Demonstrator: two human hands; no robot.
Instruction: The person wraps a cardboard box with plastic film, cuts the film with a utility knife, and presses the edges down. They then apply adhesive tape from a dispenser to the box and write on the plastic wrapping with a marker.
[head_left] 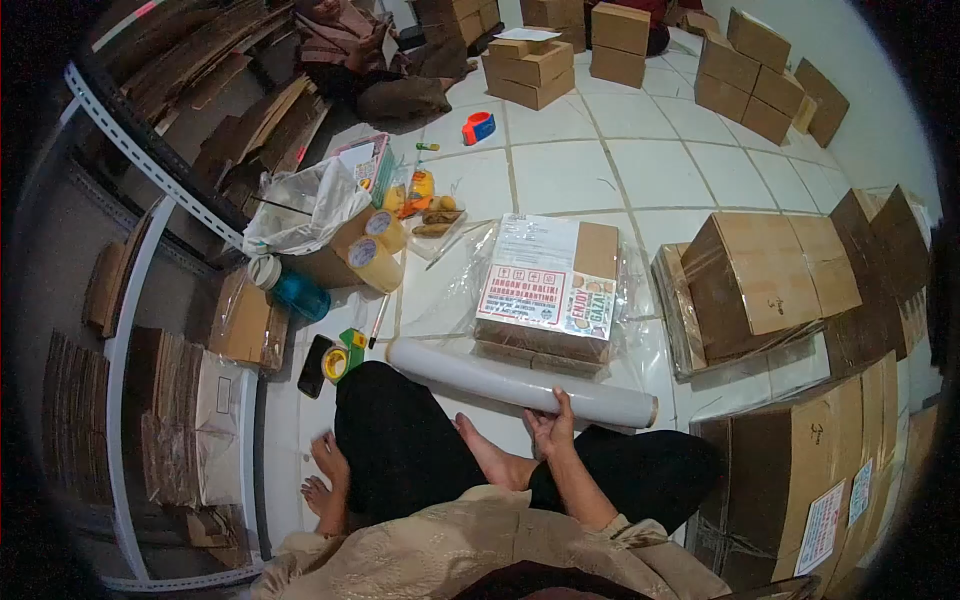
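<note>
1. Right hand [553, 425]: fingers curled over the roll of plastic wrap [480, 375], gripping it right of mid-length.
2. Left hand [326, 462]: open, palm down on the floor [560, 170], holding nothing.
3. Roll position: lying across the lap, just in front of the labelled box [548, 290], which sits in clear film.
4. Handling: the roll is probably stiff along its core and moderately heavy, with a slippery outer film. Grip around mid-length, or support both ends.
</note>
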